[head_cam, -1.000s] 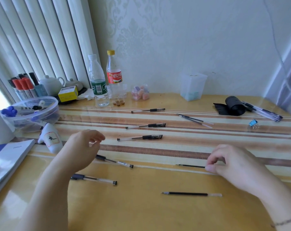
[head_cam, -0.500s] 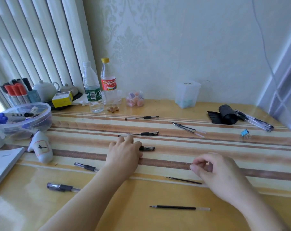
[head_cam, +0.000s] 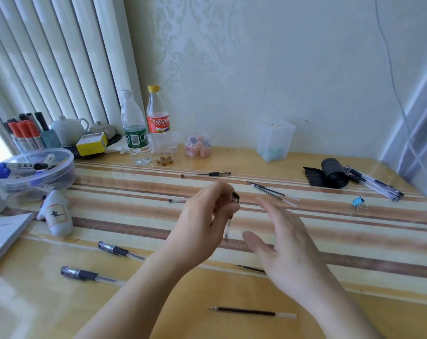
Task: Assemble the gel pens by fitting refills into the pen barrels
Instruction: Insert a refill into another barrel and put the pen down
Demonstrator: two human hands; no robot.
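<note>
My left hand (head_cam: pixel 205 216) is raised over the striped mat and grips a clear pen barrel (head_cam: pixel 228 226) with a black clip, held nearly upright. My right hand (head_cam: pixel 281 248) hovers just right of it, fingers spread and blurred, holding nothing. A black refill (head_cam: pixel 252 311) lies on the table near the front edge. Another thin refill (head_cam: pixel 250 268) pokes out from under my right hand. Two capped pens (head_cam: pixel 119 250) (head_cam: pixel 90 275) lie at the front left. Further back lie two more pen barrels (head_cam: pixel 206 174) (head_cam: pixel 178 200) and loose refills (head_cam: pixel 272 193).
A clear tub of markers (head_cam: pixel 60 167), a white pouch (head_cam: pixel 57 214) and a notebook (head_cam: pixel 2 231) sit at left. Two bottles (head_cam: pixel 135 133), a candy jar (head_cam: pixel 198 146) and a plastic box (head_cam: pixel 274 140) line the back. A black roll (head_cam: pixel 332 173), bundled pens (head_cam: pixel 374 183) and a blue clip (head_cam: pixel 359 203) lie right.
My left hand picked a pen barrel off the mat and lifted it upright. My right hand let go of the thin refill and rose toward the barrel, fingers opening.
</note>
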